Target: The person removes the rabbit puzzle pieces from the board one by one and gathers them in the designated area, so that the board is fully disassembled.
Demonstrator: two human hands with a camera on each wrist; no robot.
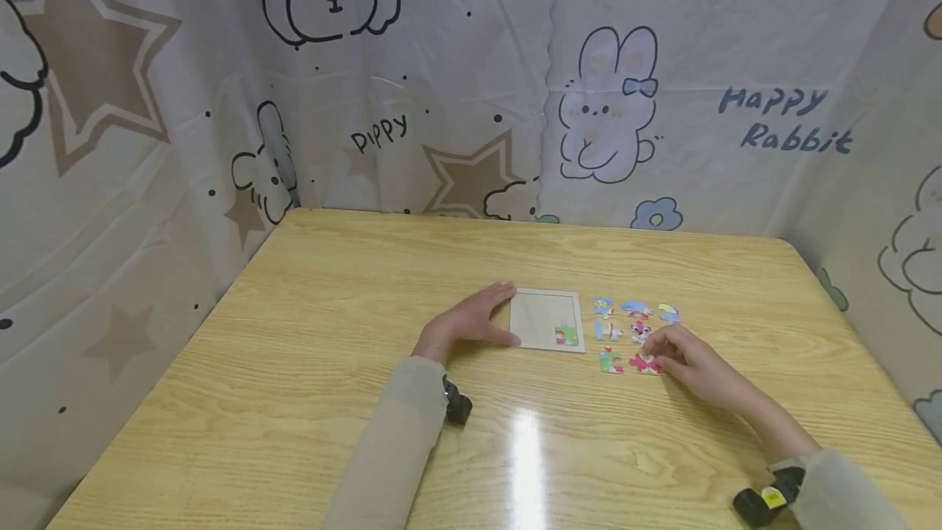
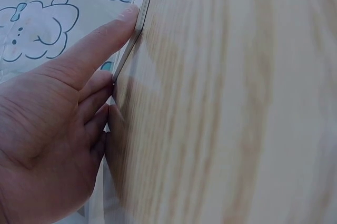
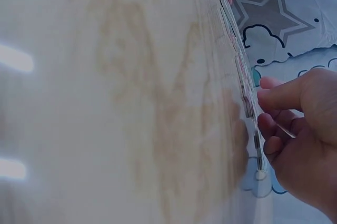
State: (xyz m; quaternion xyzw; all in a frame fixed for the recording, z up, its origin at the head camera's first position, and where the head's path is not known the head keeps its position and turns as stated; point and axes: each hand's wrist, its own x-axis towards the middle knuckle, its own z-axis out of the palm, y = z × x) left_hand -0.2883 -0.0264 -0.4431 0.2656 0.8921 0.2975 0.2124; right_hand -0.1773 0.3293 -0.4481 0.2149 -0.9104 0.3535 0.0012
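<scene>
My left hand (image 1: 478,317) lies along the left edge of a shallow wooden puzzle tray (image 1: 533,317), thumb near its close corner and fingers at the far one. In the left wrist view the straight thumb (image 2: 113,31) touches the tray's edge. One green and pink puzzle piece (image 1: 567,335) sits in the tray's lower right corner. Over the loose pieces, my right hand (image 1: 692,362) has its bent fingertips just at a pink puzzle piece (image 1: 645,364). Whether they pinch it is unclear. The right wrist view shows the curled fingers (image 3: 284,95) close beside the thin pieces.
Several loose puzzle pieces lie in rows right of the tray, among them a blue and red piece (image 1: 636,309) and a green one (image 1: 611,361). The wooden table (image 1: 331,293) meets a printed curtain (image 1: 471,88) at its back and sides.
</scene>
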